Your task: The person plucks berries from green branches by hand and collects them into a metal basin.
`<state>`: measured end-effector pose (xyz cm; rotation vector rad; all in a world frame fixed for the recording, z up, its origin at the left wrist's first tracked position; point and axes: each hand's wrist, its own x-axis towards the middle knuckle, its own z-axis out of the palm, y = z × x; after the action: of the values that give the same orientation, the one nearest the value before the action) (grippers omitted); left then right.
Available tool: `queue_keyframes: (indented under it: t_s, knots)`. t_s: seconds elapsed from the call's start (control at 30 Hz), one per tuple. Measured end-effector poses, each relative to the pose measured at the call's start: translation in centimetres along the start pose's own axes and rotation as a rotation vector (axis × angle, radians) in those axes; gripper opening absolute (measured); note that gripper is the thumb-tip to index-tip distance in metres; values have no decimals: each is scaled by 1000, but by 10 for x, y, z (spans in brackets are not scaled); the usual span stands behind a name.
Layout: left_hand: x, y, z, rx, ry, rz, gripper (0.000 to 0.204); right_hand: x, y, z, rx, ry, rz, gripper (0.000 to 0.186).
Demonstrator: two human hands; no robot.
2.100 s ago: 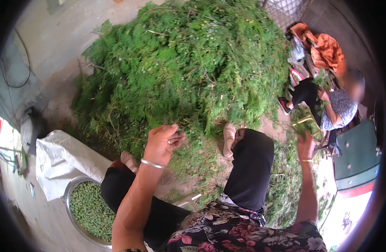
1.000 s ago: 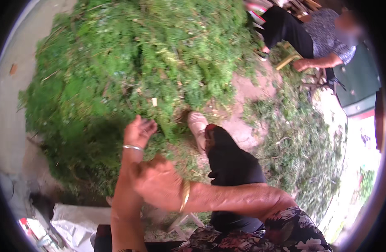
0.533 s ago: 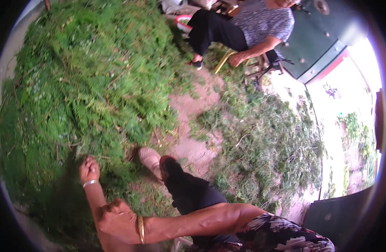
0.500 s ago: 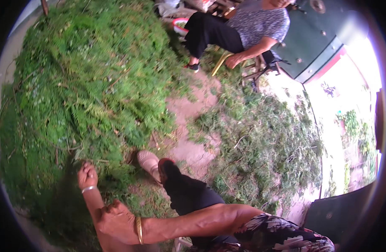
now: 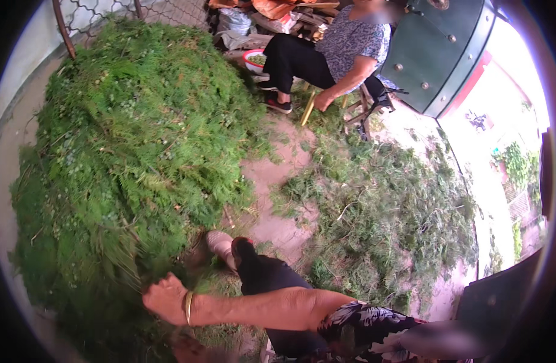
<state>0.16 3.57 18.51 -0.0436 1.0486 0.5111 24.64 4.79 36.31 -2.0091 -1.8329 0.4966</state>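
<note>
Right hand (image 5: 164,297), gold bangle at the wrist, reaches across the body to the left, into the lower edge of the big heap of green plants (image 5: 133,151). Fingers are buried in the stalks and look closed on a tuft, though the grip itself is hidden by foliage. Probably working the heap's near edge because that is what a seated reach allows. Left hand: only a blurred patch at the bottom edge (image 5: 190,349), can't tell if it's clenched or released. Own foot in a pale shoe (image 5: 220,247) rests against the heap's base. A looser scatter of greens (image 5: 387,206) lies to the right on the dirt floor (image 5: 278,181). Another person sits on a stool beyond, hand (image 5: 321,100) hanging low near the ground.
</note>
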Motion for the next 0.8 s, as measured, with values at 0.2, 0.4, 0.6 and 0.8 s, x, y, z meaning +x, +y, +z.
queue_keyframes:
  t_s: [0.2, 0.4, 0.6, 0.8]
  knots:
    - [17, -85, -121, 34, -19, -530, 27, -25, -7, -3, -59, -43, 13, 20]
    - [-17, -58, -89, -39, 41, -304, 25, -112, -42, -23, 141, 102, -42, 26]
    - [-107, -39, -45, -57, -390, -376, 26, -196, -68, -21, 421, -69, -35, 30]
    - [-159, -36, -26, 114, -349, 79, 22, -237, -57, -7, 429, -137, -5, 31]
